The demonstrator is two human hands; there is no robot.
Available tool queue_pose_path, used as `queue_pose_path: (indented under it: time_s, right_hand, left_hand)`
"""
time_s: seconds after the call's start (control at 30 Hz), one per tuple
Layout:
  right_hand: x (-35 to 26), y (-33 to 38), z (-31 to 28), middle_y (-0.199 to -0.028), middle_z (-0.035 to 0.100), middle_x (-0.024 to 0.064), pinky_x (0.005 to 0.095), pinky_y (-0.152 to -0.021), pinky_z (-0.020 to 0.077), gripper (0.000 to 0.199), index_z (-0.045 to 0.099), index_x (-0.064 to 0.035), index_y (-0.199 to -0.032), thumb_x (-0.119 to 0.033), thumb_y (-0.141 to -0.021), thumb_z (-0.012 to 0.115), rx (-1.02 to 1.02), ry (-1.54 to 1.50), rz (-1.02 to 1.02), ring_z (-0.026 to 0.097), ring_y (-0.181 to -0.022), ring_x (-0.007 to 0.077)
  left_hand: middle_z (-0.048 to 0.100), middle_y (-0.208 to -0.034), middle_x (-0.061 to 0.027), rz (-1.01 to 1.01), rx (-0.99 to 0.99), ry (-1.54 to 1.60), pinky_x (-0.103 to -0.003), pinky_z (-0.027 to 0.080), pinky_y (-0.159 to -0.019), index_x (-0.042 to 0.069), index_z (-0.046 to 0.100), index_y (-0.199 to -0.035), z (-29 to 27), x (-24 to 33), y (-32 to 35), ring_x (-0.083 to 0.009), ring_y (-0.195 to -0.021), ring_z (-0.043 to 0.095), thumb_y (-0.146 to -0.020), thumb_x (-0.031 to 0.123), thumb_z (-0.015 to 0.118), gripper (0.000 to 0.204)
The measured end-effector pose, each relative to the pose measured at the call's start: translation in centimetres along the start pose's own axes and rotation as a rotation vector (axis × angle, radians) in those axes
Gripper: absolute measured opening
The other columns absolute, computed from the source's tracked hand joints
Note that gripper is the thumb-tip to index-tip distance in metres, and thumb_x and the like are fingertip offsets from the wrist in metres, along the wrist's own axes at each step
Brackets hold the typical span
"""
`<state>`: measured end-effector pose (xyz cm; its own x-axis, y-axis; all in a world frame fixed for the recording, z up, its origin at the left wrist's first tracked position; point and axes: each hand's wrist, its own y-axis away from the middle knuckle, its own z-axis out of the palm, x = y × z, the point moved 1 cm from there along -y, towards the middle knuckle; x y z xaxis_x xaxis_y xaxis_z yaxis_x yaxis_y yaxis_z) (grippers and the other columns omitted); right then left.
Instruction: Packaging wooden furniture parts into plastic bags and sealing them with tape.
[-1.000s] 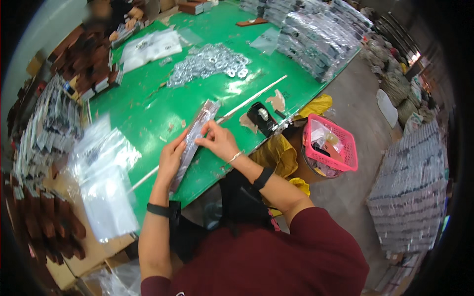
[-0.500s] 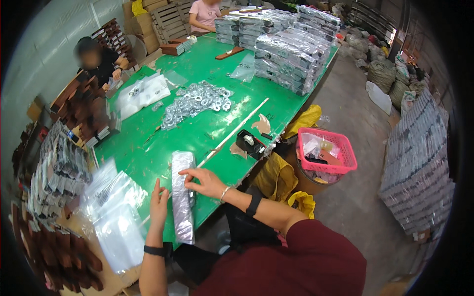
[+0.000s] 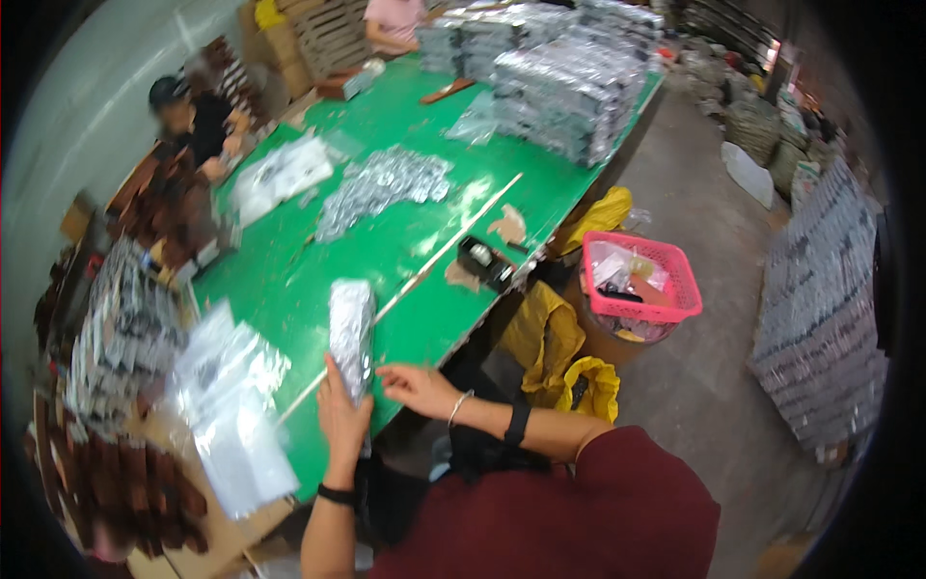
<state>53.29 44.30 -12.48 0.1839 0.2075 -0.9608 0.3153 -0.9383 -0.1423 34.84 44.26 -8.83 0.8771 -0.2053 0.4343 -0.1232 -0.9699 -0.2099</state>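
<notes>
A long clear packet filled with silvery metal parts (image 3: pixel 351 333) stands on end at the near edge of the green table (image 3: pixel 405 241). My left hand (image 3: pixel 340 417) grips its lower end from the left. My right hand (image 3: pixel 417 388) lies beside the packet's base with the fingers spread, touching or nearly touching it. A loose pile of small silvery parts (image 3: pixel 384 185) lies farther back on the table, beyond a thin white strip that runs across the top.
Empty clear bags (image 3: pixel 230 405) lie to my left, beside stacks of filled packets (image 3: pixel 121 338). More packet stacks (image 3: pixel 569 82) sit at the table's far end. A pink basket (image 3: pixel 639 289) and yellow bags (image 3: pixel 564 352) stand on the floor to the right. A person (image 3: pixel 188 121) sits at the table's left side.
The packet has been lifted from lying flat on the table to standing on end. My left hand now grips its lower end and my right hand has come down to its base.
</notes>
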Motion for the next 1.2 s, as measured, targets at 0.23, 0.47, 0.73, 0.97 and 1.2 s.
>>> queue_pose_path:
  time_s: [0.23,0.47,0.73,0.97,1.2]
  right_hand:
    - [-0.4,0.8,-1.9,-0.107,0.071,0.0095,0.0268,-0.082,0.0538,0.035,0.062,-0.0008,-0.125,-0.011,-0.091,0.066,-0.034,-0.117,0.09,0.066,-0.093,0.0105]
    - [-5.9,1.9,-5.5,-0.133,0.06,0.0109,0.0395,-0.1,0.0478,0.056,0.056,-0.014,-0.137,-0.012,-0.083,0.071,0.1,0.279,-0.035,0.061,-0.117,0.0253]
    - [-8.8,2.4,-12.1,-0.16,0.029,0.0067,0.0608,-0.12,0.0131,0.096,0.035,-0.0304,-0.152,-0.022,-0.069,0.082,-0.018,1.057,-0.637,0.027,-0.149,0.0265]
    - [-12.4,2.4,-19.4,-0.156,0.035,0.0113,0.0581,-0.12,0.0173,0.108,0.032,-0.0189,-0.154,-0.038,-0.062,0.086,-0.198,0.937,-0.533,0.032,-0.145,0.0284]
    - [-10.6,3.6,-23.0,-0.139,0.053,0.0128,0.0441,-0.099,0.0378,0.115,0.031,-0.015,-0.155,-0.045,-0.059,0.087,-0.393,0.746,-0.388,0.051,-0.123,0.032]
  left_hand:
    - [0.054,-0.127,-0.0216,-0.026,0.036,0.069,-0.048,0.047,-0.092,0.013,0.021,-0.158,0.3,0.2,-0.8,-0.042,-0.11,0.054,-0.075,0.013,0.068,0.096]
    - [0.051,-0.141,-0.0177,-0.264,-0.258,1.012,-0.035,0.047,-0.1,0.005,0.021,-0.158,-2.5,0.7,0.6,-0.0263,-0.122,0.056,-0.076,0.001,0.07,0.095]
    - [0.06,-0.133,-0.0128,-0.454,-0.725,1.464,-0.028,0.052,-0.092,-0.002,0.034,-0.151,-6.3,6.5,1.4,-0.018,-0.109,0.064,-0.077,0.011,0.076,0.086]
    - [0.055,-0.14,-0.0135,-0.135,-0.835,1.084,-0.036,0.038,-0.109,0.002,0.039,-0.15,-7.2,8.8,-0.9,-0.0244,-0.128,0.051,-0.079,0.01,0.075,0.081]
    - [0.063,-0.12,-0.015,0.35,-0.845,0.343,-0.037,0.042,-0.101,0.014,0.044,-0.15,-11.1,14.3,-6.2,-0.0302,-0.11,0.057,-0.073,0.013,0.079,0.085]
